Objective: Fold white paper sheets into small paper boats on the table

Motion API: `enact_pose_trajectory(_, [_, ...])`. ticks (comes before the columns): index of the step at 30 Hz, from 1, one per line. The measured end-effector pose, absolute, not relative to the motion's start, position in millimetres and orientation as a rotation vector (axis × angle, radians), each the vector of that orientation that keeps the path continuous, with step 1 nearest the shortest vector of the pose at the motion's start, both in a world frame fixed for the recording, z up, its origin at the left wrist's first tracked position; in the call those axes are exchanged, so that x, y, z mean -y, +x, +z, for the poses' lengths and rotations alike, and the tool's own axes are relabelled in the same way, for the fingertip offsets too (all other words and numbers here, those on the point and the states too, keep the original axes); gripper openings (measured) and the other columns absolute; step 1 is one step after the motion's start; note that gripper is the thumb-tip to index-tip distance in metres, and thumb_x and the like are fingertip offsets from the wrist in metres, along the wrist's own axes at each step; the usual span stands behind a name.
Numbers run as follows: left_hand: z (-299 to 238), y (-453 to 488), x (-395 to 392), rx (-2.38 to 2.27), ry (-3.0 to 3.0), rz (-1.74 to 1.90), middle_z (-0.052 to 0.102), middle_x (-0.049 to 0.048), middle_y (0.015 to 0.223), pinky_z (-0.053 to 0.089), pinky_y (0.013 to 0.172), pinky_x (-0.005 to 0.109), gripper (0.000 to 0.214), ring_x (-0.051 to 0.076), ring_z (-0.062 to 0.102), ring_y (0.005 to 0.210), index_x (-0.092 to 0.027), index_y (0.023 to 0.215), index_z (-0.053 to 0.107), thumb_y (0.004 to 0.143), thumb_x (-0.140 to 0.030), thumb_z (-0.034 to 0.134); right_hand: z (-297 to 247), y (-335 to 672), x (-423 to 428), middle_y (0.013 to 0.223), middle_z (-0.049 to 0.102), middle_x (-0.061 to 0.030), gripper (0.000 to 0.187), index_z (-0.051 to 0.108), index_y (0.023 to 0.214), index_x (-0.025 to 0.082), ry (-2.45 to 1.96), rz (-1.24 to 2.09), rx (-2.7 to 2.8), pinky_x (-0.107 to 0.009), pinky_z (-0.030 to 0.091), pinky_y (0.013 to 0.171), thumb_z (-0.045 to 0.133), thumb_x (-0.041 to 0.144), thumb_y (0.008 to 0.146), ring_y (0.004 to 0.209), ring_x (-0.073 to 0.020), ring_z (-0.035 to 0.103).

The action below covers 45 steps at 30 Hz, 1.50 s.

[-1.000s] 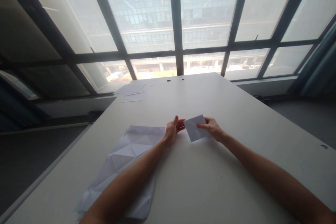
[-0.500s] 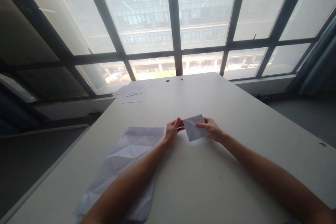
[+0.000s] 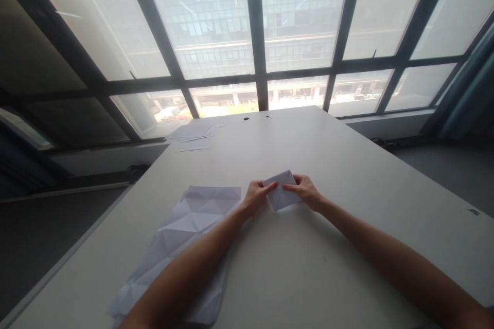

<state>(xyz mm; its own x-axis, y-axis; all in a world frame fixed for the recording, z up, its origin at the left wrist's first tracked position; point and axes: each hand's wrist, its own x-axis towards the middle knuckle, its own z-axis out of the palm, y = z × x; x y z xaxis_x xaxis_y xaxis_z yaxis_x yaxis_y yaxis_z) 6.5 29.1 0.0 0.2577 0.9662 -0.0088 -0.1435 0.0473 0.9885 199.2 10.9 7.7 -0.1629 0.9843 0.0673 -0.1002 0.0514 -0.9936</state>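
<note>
White folded-paper square [image 3: 281,197] lies directly between left hand [image 3: 256,196] and right hand [image 3: 307,193], both clamped on its opposite sides; neither hand is nearer, no long axis evident.

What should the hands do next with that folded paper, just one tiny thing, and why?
I'd probably slide the thumbs gently apart to smooth the paper. The left hand and right hand hold it from opposite sides, and both thumbs lie on its face, tips close together, so pressing outward looks easy from here.
</note>
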Motion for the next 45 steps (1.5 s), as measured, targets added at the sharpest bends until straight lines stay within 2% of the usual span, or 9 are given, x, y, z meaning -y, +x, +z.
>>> enact_pose_trajectory(5, [-4.5,6.8,-33.9,-0.927,1.076,1.174,0.072,0.0111,0.074,0.047,0.056,0.028,0.045,0.018,0.063,0.058,-0.007,0.080,0.075,0.062,-0.048,0.084,2.6,202.1,-15.8,0.081,0.072,-0.0060,0.043,0.071,0.093,0.017,-1.131,1.320,1.221,-0.025,0.045,0.052,0.073,0.054,0.072,0.063,-0.0170,0.062])
enact_pose_trajectory(12, [-5.2,8.0,-36.7,-0.932,1.005,1.278,0.069,0.0093,0.066,0.050,0.061,0.030,0.047,0.022,0.066,0.065,-0.007,0.080,0.075,0.058,-0.048,0.085,11.1,206.2,-14.0,0.053,0.066,-0.0051,0.037,0.068,0.066,0.013,-1.204,1.303,1.432,-0.023,0.031,0.045,0.070,0.048,0.076,0.046,-0.0111,0.052])
enact_pose_trajectory(17, [-2.8,8.4,-37.7,-0.915,0.932,1.339,0.071,0.0089,0.072,0.050,0.065,0.030,0.043,0.020,0.066,0.068,-0.009,0.079,0.074,0.060,-0.046,0.084,10.8,212.7,-17.4,0.065,0.072,-0.0096,0.032,0.070,0.075,0.011,-1.090,1.456,1.396,-0.022,0.038,0.052,0.064,0.042,0.079,0.056,-0.0143,0.063])
enact_pose_trajectory(21, [-2.9,5.2,-39.1,-0.900,0.889,1.367,0.071,0.0088,0.076,0.049,0.063,0.027,0.039,0.017,0.064,0.066,-0.010,0.077,0.074,0.061,-0.044,0.085,6.2,221.3,-22.2,0.070,0.073,-0.0128,0.042,0.069,0.072,0.010,-1.099,1.346,1.399,-0.024,0.041,0.052,0.055,0.047,0.084,0.060,-0.0180,0.067])
enact_pose_trajectory(27, [-1.8,5.7,-30.9,-0.928,1.064,1.243,0.072,0.0098,0.073,0.046,0.055,0.027,0.043,0.017,0.062,0.058,-0.008,0.077,0.075,0.061,-0.047,0.084,7.4,212.9,-19.3,0.078,0.072,-0.0037,0.058,0.058,0.125,0.018,-1.070,1.121,1.267,-0.026,0.048,0.055,0.064,0.054,0.079,0.065,-0.0175,0.064])
enact_pose_trajectory(30, [0.9,7.4,-26.4,-0.881,1.156,1.191,0.071,0.0092,0.074,0.046,0.057,0.027,0.041,0.017,0.062,0.058,-0.008,0.081,0.075,0.064,-0.045,0.083,10.5,203.0,-13.6,0.078,0.070,-0.0008,0.072,0.049,0.135,0.023,-0.990,1.115,1.306,-0.026,0.048,0.055,0.072,0.052,0.073,0.065,-0.0179,0.063])
enact_pose_trajectory(33, [2.7,7.2,-24.5,-0.851,1.214,1.125,0.070,0.0071,0.071,0.043,0.056,0.025,0.038,0.014,0.059,0.057,-0.009,0.081,0.075,0.067,-0.043,0.081,9.8,198.0,-11.5,0.083,0.070,-0.0028,0.066,0.055,0.125,0.021,-0.951,1.173,1.240,-0.027,0.048,0.056,0.075,0.050,0.070,0.068,-0.0185,0.064])
enact_pose_trajectory(38, [4.2,6.6,-23.5,-0.839,1.345,1.026,0.063,0.0018,0.061,0.036,0.050,0.022,0.038,0.011,0.051,0.051,-0.010,0.073,0.071,0.070,-0.047,0.079,5.0,201.1,-14.9,0.075,0.067,-0.0036,0.039,0.067,0.083,0.015,-1.023,1.174,1.133,-0.025,0.043,0.054,0.076,0.050,0.069,0.061,-0.0146,0.057])
enact_pose_trajectory(45, [4.2,7.5,-30.0,-0.920,1.344,1.171,0.059,0.0007,0.065,0.043,0.056,0.023,0.039,0.012,0.053,0.060,-0.013,0.069,0.067,0.073,-0.052,0.072,3.9,206.4,-16.6,0.064,0.060,0.0019,0.036,0.066,0.078,0.015,-1.068,1.208,1.058,-0.023,0.035,0.049,0.077,0.048,0.067,0.053,-0.0103,0.047])
